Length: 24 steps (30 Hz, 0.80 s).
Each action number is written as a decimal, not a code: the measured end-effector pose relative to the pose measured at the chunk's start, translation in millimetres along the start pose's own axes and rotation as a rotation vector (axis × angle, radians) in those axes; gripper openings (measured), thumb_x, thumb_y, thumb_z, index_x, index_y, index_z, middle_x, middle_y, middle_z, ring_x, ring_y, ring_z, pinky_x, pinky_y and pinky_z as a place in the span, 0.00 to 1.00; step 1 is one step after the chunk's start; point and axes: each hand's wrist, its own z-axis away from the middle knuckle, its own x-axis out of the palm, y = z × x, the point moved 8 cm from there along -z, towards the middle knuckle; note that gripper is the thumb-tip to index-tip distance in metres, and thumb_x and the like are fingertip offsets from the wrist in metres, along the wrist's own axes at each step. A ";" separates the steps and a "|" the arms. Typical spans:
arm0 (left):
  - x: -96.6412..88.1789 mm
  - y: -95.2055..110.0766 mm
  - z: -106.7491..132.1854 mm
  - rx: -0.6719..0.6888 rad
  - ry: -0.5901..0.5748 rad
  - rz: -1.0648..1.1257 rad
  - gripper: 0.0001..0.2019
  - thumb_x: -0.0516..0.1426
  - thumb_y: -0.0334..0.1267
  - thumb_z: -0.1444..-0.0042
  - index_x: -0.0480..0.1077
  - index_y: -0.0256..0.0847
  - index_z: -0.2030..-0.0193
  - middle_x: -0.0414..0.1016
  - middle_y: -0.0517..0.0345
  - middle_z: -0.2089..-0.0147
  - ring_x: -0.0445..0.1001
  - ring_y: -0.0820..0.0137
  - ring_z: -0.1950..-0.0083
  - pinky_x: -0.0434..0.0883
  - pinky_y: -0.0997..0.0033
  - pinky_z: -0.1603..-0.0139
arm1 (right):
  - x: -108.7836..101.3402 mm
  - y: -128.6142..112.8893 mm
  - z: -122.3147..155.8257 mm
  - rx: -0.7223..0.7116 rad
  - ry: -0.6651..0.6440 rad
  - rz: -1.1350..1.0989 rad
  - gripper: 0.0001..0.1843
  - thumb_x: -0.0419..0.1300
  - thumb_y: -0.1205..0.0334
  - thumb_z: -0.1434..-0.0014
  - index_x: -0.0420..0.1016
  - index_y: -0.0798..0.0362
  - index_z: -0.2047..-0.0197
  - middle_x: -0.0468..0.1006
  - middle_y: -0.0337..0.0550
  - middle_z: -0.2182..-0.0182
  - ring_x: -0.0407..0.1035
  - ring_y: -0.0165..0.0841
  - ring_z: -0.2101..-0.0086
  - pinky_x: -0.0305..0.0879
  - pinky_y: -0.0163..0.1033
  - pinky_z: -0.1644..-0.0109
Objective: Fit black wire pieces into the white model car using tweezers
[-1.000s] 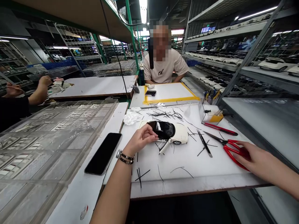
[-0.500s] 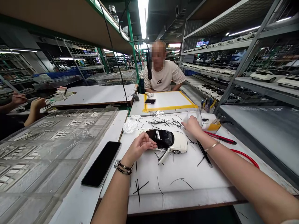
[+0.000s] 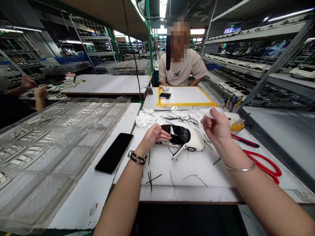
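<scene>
A white model car [image 3: 197,139] with a black roof sits on the white worktable, its near door [image 3: 178,152] swung out. My left hand [image 3: 157,135] is at the car's near side. Its fingers are pressed together, pointing at the cabin; whether a small part is between them is hidden. To the right of the car, my right hand [image 3: 218,126] is raised and closed around a white object [image 3: 209,113], mostly covered by the fingers. Thin black strips [image 3: 179,119] lie scattered around the car.
A black phone [image 3: 114,152] and a clear compartment tray [image 3: 73,157] are at the left. Red-handled pliers [image 3: 265,164], a red-and-black tool [image 3: 246,141] and a yellow box [image 3: 237,126] are at the right. A person [image 3: 182,70] sits opposite. Crumpled white film [image 3: 144,118] lies behind my left hand.
My right hand has lifted from the back right of the table and come nearer, with the white object in it. My left hand stays by the car. The view has tilted down.
</scene>
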 end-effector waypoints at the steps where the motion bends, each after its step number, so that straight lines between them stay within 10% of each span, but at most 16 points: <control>1: -0.3 -0.3 -0.3 0.000 0.003 0.011 0.24 0.54 0.61 0.46 0.57 0.39 0.67 0.79 0.47 0.63 0.80 0.61 0.60 0.77 0.67 0.62 | 4.5 1.6 4.9 0.022 -0.009 -0.048 0.21 0.67 0.50 0.57 0.62 0.50 0.66 0.50 0.26 0.85 0.45 0.22 0.84 0.49 0.31 0.79; 13: -1.4 -0.1 -1.0 -0.016 0.033 0.037 0.24 0.53 0.62 0.46 0.58 0.39 0.67 0.80 0.49 0.66 0.81 0.62 0.62 0.77 0.68 0.63 | 44.4 29.8 45.5 -0.256 -0.158 0.707 0.11 0.60 0.55 0.47 0.64 0.51 0.72 0.65 0.33 0.77 0.59 0.28 0.77 0.57 0.35 0.72; 24: 0.4 -0.1 -1.8 -0.014 0.022 0.026 0.26 0.54 0.64 0.48 0.57 0.39 0.67 0.79 0.48 0.66 0.81 0.61 0.62 0.77 0.66 0.62 | 48.0 35.2 51.7 -0.355 -0.206 0.808 0.10 0.58 0.56 0.45 0.63 0.51 0.70 0.66 0.34 0.77 0.61 0.28 0.78 0.57 0.34 0.73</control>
